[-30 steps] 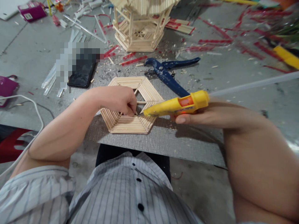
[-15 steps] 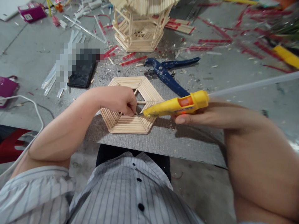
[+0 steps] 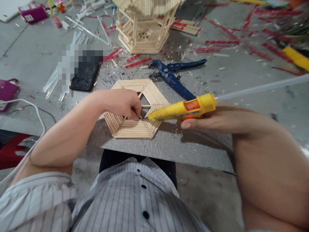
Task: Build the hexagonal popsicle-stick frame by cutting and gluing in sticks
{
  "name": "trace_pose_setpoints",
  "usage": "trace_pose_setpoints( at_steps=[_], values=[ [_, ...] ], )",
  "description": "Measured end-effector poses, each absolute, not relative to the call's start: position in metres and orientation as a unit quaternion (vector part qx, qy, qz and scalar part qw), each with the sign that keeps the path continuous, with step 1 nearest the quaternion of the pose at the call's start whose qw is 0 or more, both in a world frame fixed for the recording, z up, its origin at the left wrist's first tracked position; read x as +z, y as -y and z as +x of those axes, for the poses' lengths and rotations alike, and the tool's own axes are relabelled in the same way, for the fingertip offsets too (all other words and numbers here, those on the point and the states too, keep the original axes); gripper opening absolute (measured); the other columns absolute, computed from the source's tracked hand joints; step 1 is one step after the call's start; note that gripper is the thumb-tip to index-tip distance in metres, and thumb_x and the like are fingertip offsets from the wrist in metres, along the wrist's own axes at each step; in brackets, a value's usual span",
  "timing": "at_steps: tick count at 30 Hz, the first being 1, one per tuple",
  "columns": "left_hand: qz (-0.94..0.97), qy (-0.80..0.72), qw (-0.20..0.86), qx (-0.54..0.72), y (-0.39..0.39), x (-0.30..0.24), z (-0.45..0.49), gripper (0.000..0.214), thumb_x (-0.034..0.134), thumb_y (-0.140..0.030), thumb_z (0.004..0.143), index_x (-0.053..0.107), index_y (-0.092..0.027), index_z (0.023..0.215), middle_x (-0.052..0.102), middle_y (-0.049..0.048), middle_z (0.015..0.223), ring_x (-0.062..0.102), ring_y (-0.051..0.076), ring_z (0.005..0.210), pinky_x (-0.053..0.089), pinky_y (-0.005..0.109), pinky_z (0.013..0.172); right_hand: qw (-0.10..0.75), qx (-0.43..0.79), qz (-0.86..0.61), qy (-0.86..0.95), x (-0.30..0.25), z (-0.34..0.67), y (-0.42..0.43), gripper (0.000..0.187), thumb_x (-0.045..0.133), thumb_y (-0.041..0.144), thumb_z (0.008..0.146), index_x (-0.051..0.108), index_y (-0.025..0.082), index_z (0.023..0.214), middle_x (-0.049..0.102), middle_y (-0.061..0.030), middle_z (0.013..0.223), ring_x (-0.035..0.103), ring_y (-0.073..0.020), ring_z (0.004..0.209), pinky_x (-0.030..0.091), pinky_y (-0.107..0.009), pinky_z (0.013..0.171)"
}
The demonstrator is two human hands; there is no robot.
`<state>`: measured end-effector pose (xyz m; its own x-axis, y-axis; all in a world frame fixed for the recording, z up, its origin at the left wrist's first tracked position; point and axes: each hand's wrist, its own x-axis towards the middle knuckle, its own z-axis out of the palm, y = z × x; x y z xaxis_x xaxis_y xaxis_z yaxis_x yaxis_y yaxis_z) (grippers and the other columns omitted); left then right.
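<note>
A flat hexagonal panel of wooden sticks (image 3: 132, 132) lies near the table's front edge, with spokes crossing its partly open middle. My left hand (image 3: 127, 104) is over the panel's centre, its fingers pinched low among the spokes; whatever they pinch is hidden or too small to make out. In my right hand (image 3: 205, 121) is a yellow hot glue gun (image 3: 178, 108), a small red light glowing on it. Its nozzle points left, right by my left fingertips at the inner edge of the panel. A long clear glue stick (image 3: 260, 88) juts from the gun's rear.
Behind the panel lies a blue-handled cutter (image 3: 171, 79). A stick-built pavilion model (image 3: 145, 29) stands at the back. To the left are a black phone (image 3: 84, 75), clear glue sticks (image 3: 51, 82) and a white cable (image 3: 36, 112). Red wrapper scraps (image 3: 222, 42) litter the right side.
Hardly anything differs. Both hands, the glue gun and the panel keep their places, apart from a very slight shift of the right forearm.
</note>
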<state>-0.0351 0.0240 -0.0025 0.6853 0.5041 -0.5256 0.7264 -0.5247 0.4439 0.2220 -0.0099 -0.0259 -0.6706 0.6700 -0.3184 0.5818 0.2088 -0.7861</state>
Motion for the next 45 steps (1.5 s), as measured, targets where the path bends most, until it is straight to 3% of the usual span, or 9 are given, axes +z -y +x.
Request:
trace_pose_setpoints(
  at_steps=[7,26,39,42,45],
  values=[
    [0.847,-0.368,0.338,-0.181,-0.024,-0.001,-0.034,0.027,0.060,-0.030,0.075,0.074,-0.020,0.096,0.073,-0.0007,0.087,0.061,0.014,0.082,0.038,0.023,0.078,0.072,0.476,-0.375,0.792,-0.025,0.221,0.009,0.061,0.059,0.066,0.071,0.067,0.014,0.103,0.064,-0.0032,0.077,0.054,-0.0130,0.065,0.048,-0.026,0.062],
    [0.856,-0.353,0.336,-0.173,-0.025,-0.003,-0.035,0.023,0.059,-0.033,0.075,0.074,-0.022,0.090,0.073,-0.0024,0.081,0.061,0.012,0.078,0.037,0.021,0.075,0.063,0.486,-0.389,0.780,-0.022,0.218,0.011,0.063,0.060,0.067,0.068,0.067,0.015,0.104,0.062,-0.0030,0.073,0.052,-0.0133,0.062,0.047,-0.026,0.057],
    [0.857,-0.353,0.334,-0.171,-0.025,-0.002,-0.035,0.024,0.060,-0.031,0.074,0.075,-0.021,0.091,0.073,-0.0020,0.080,0.061,0.012,0.078,0.038,0.021,0.075,0.059,0.505,-0.379,0.773,-0.022,0.224,0.002,0.040,0.061,0.062,0.069,0.062,0.022,0.076,0.061,-0.0004,0.069,0.055,-0.0137,0.063,0.046,-0.024,0.055],
    [0.858,-0.352,0.333,-0.169,-0.025,-0.002,-0.035,0.024,0.060,-0.031,0.074,0.075,-0.021,0.090,0.073,-0.0020,0.081,0.061,0.011,0.076,0.038,0.020,0.072,0.066,0.517,-0.399,0.754,-0.024,0.233,0.002,0.043,0.063,0.066,0.065,0.065,0.025,0.078,0.063,-0.0013,0.074,0.057,-0.0162,0.069,0.048,-0.027,0.058],
    [0.857,-0.357,0.330,-0.168,-0.024,-0.002,-0.035,0.023,0.061,-0.031,0.075,0.074,-0.020,0.088,0.074,-0.0020,0.081,0.061,0.011,0.075,0.038,0.020,0.071,0.134,0.533,-0.446,0.706,-0.025,0.241,0.005,0.049,0.068,0.068,0.058,0.065,0.023,0.077,0.064,-0.0028,0.071,0.053,-0.0142,0.059,0.043,-0.027,0.049]
  ],
)
